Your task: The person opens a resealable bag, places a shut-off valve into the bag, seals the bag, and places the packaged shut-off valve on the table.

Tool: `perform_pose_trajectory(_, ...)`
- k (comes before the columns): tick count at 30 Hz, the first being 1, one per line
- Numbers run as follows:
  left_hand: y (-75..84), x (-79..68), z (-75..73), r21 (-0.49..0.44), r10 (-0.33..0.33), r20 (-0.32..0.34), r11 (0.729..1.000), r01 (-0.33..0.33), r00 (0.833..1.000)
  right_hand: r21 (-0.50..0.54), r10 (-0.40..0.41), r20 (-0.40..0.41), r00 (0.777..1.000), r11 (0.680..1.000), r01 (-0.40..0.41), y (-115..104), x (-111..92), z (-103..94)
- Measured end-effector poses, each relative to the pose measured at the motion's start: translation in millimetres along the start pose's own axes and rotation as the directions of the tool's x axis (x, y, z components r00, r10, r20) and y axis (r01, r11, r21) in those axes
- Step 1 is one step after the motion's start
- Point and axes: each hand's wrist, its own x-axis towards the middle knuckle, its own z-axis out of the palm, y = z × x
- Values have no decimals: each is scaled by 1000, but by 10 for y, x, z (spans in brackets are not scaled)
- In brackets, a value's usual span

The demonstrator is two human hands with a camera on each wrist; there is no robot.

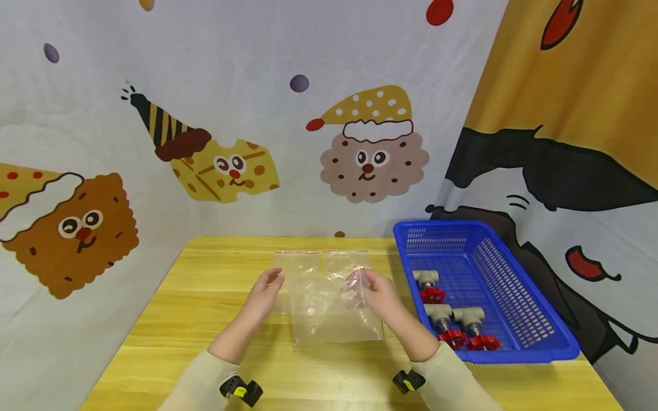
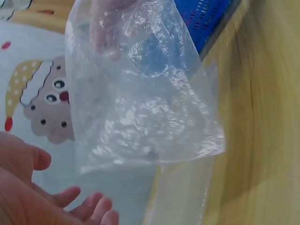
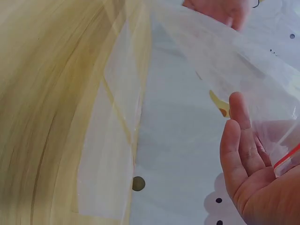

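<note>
My right hand (image 1: 377,294) pinches a clear plastic zip bag (image 1: 321,319) near its upper right corner. The bag hangs above the wooden table, and a red strip (image 3: 287,160) marks its edge beside the palm in the right wrist view. Some of the right hand's fingers show through the film (image 2: 145,112) in the left wrist view. To the left of the bag, my left hand (image 1: 264,294) holds nothing, its fingers loosely spread and apart from the film. Behind the held bag, two more clear bags (image 1: 297,261) lie side by side on the table.
At the right of the table (image 1: 205,297) stands a blue plastic basket (image 1: 514,285). Inside, along its left side, lie 3 grey valves (image 1: 469,315) with red handwheels. A cloth (image 1: 288,211) printed with cartoon figures hangs behind the table and at both sides.
</note>
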Motion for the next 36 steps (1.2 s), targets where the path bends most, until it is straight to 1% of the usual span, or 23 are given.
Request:
perform_pose_trajectory(3,-84,0,-1,-88,-31,71,995,37,997,14,14,-24,1000,1000,-14,-9,6,-21)
perform_pose_trajectory(5,-137,1,21,-132,-39,115,990,54,993,35,24,-36,999,999,-23,-26,8,-31)
perform_pose_trajectory(7,-189,6,55,-171,-47,144,983,72,989,61,23,-35,999,998,-20,-40,9,-41)
perform_pose_trajectory(8,-215,8,74,-179,-45,144,981,71,989,75,23,-35,999,997,-20,-47,10,-44)
perform_pose_trajectory(10,-248,14,108,-203,-50,130,976,76,990,88,11,-30,999,996,-9,-61,8,-50)
perform_pose_trajectory(13,-277,31,142,-266,-49,104,961,76,993,83,7,-27,1000,997,-5,-71,8,-54)
perform_pose_trajectory(15,-273,39,151,-321,-55,82,944,78,995,75,18,-49,999,997,-14,-75,10,-57)
perform_pose_trajectory(16,-272,41,152,-345,-46,70,936,68,996,72,26,-65,998,997,-22,-73,13,-57)
perform_pose_trajectory(18,-263,45,147,-388,-47,37,920,58,998,53,34,-117,993,998,-28,-68,14,-59)
perform_pose_trajectory(19,-259,47,142,-403,-48,22,914,53,999,19,20,-155,988,1000,-18,-66,12,-60)
perform_pose_trajectory(21,-254,52,132,-419,-50,-7,907,42,999,-69,-35,-221,975,997,20,-56,8,-63)
perform_pose_trajectory(23,-251,58,122,-421,-59,-28,906,42,998,-182,-101,-287,953,982,49,-54,-1,-72)
perform_pose_trajectory(24,-255,60,119,-413,-56,-34,910,37,998,-226,-130,-313,941,972,59,-55,-9,-77)
perform_pose_trajectory(25,-254,60,116,-411,-62,-42,911,39,997,-238,-146,-324,935,969,68,-58,-14,-82)
perform_pose_trajectory(26,-253,61,114,-406,-65,-47,913,40,997,-225,-146,-323,935,972,74,-58,-21,-89)
perform_pose_trajectory(27,-252,61,113,-403,-69,-52,914,42,996,-192,-133,-313,940,978,75,-63,-29,-94)
perform_pose_trajectory(28,-250,60,112,-399,-69,-56,916,41,996,-138,-110,-290,951,988,73,-67,-36,-99)
perform_pose_trajectory(30,-246,59,111,-396,-72,-67,917,40,995,-2,-63,-203,977,998,64,-78,-53,-106)
perform_pose_trajectory(32,-243,64,109,-402,-78,-72,915,42,994,97,-30,-112,993,994,41,-83,-70,-111)
perform_pose_trajectory(34,-243,64,111,-405,-73,-77,914,36,994,150,-36,-41,999,988,42,-85,-86,-114)
perform_pose_trajectory(36,-246,65,114,-411,-66,-74,911,30,995,165,-84,8,996,983,82,-85,-100,-113)
